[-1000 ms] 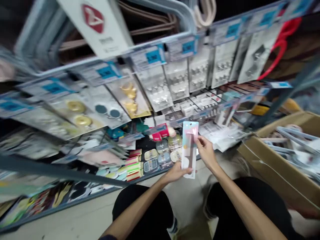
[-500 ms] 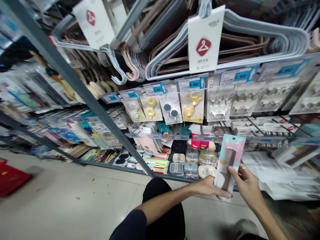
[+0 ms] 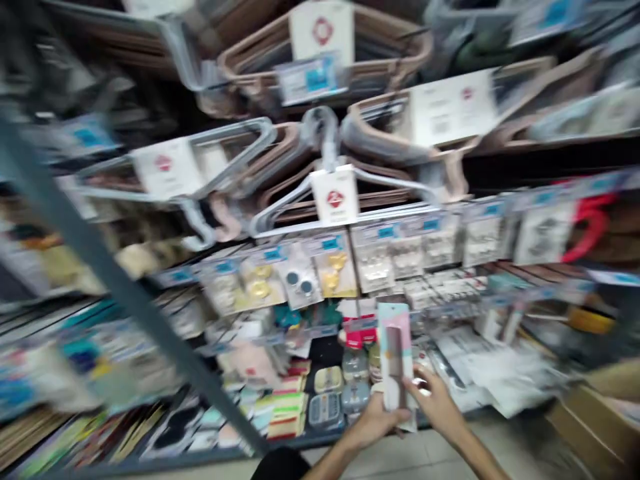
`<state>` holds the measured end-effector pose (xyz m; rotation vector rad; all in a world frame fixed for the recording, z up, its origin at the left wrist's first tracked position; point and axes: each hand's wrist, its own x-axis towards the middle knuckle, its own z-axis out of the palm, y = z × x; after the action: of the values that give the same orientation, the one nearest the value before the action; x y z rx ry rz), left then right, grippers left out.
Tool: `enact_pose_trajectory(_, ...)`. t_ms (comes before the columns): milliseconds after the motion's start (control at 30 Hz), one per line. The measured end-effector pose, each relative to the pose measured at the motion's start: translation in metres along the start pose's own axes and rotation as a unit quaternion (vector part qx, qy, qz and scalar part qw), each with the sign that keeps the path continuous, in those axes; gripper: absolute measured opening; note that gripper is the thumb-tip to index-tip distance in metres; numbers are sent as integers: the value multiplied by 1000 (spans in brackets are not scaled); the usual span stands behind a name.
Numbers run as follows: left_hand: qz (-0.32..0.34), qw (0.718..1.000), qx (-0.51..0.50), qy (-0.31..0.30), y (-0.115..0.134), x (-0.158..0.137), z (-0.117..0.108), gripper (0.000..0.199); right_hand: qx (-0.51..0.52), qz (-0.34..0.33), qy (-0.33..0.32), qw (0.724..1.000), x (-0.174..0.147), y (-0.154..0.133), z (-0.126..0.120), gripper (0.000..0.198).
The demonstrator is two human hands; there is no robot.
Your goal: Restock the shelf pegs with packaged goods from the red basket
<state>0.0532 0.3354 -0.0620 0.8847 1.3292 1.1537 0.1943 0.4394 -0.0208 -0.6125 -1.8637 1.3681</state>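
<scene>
Between my two hands is a narrow upright package (image 3: pixel 394 321) with a pink and light-blue card and a long brown item inside, too blurred to name. My left hand (image 3: pixel 376 420) grips its lower left side, the thumb lying across the bottom front. At the lower right edge, my right hand (image 3: pixel 436 403) pinches the pack with thumb and fingers; a ring shows on one finger. Behind the pack are small lidded boxes, among them a grey-blue soap box (image 3: pixel 325 408), on the bottom shelf.
Clothes hangers (image 3: pixel 400 215) with white tags hang in rows above. Carded hooks (image 3: pixel 300 280) line the rail below them. A grey post (image 3: pixel 150 313) slants across the left. Clear plastic packs (image 3: pixel 505 373) lie to the right, near a cardboard box (image 3: pixel 590 420).
My view has swung up and right, bringing more hanger rows and the cardboard box into sight. Both hands still hold the package, now more upright and lower left in the picture.
</scene>
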Motion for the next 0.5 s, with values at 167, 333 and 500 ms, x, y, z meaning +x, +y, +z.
enact_pose_trajectory(167, -24, 996, 50, 70, -10, -10, -15, 79, 5, -26, 16, 1000, 2, -25, -3, 27)
enact_pose_trajectory(333, -79, 989, 82, 92, -6, -33, -25, 79, 50, -30, 35, 998, -5, -32, -20, 22)
enact_pose_trajectory(500, -63, 980, 97, 163, 18, -62, -27, 80, 72, -42, 56, 995, -18, -44, -37, 22)
